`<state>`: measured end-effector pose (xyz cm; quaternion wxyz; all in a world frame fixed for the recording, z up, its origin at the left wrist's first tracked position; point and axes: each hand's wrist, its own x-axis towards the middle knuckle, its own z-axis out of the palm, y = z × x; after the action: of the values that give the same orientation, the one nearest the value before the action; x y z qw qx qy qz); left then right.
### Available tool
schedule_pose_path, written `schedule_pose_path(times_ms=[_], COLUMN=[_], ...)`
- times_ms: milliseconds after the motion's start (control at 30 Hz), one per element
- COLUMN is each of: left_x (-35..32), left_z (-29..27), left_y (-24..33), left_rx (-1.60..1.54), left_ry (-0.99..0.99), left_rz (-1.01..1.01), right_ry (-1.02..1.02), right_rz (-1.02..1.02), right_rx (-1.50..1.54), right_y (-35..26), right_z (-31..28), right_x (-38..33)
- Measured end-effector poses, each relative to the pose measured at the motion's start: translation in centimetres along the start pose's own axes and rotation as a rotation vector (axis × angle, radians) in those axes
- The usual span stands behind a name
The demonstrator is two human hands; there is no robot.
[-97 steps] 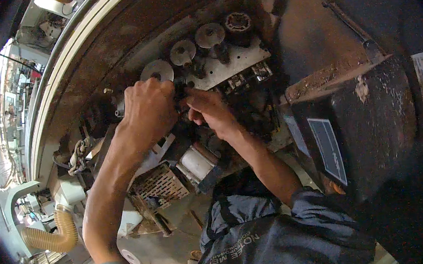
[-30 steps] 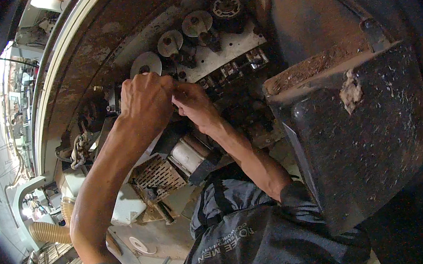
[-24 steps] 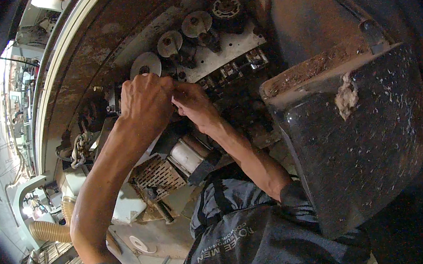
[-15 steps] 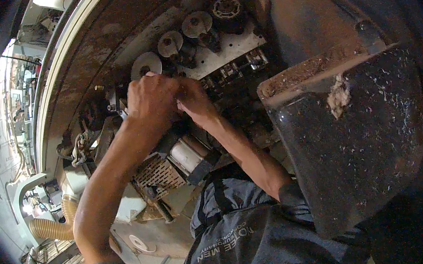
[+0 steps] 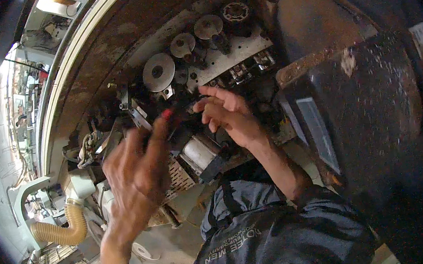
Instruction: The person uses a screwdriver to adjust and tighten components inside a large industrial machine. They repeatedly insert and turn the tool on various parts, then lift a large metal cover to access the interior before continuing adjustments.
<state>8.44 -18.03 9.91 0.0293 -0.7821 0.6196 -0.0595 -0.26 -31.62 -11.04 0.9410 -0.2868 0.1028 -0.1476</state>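
Right hand (image 5: 233, 119), fingers parted and loosely curled, works near the lower edge of a plate (image 5: 242, 51), the largest disc (image 5: 157, 68) at its left end. The blurred left hand's (image 5: 141, 167) grip cannot be told. The step looks like fine fingerwork; another reach calls for care above the cylinder (image 5: 200, 154).

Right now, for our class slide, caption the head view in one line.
Left hand blurred, right hand open, near grey discs inside a machine.
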Motion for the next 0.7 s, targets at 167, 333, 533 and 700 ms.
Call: schedule_pose_path(times_ms=[167,333,533,700], left_x=[-4.0,-6.5,-8.4,-3.3], left_z=[0.1,0.6,-1.7,-0.2], left_y=[1.1,1.1,1.2,-0.9], left_rx=[-0.21,-0.23,-0.364,-0.248], left_ry=[0.002,-0.004,-0.031,0.012], left_rz=[0.04,0.152,0.181,-0.069], right_ry=[-0.051,0.053,0.449,0.256], right_rz=[0.033,-0.055,-0.069,-0.185], right_rx=[0.102,-0.041,-0.268,-0.654], right_y=[0.1,2.1,1.7,1.8], right_z=[2.3,2.1,-4.7,-1.3], right_x=[-2.8,-4.9,-8.3,-7.3])
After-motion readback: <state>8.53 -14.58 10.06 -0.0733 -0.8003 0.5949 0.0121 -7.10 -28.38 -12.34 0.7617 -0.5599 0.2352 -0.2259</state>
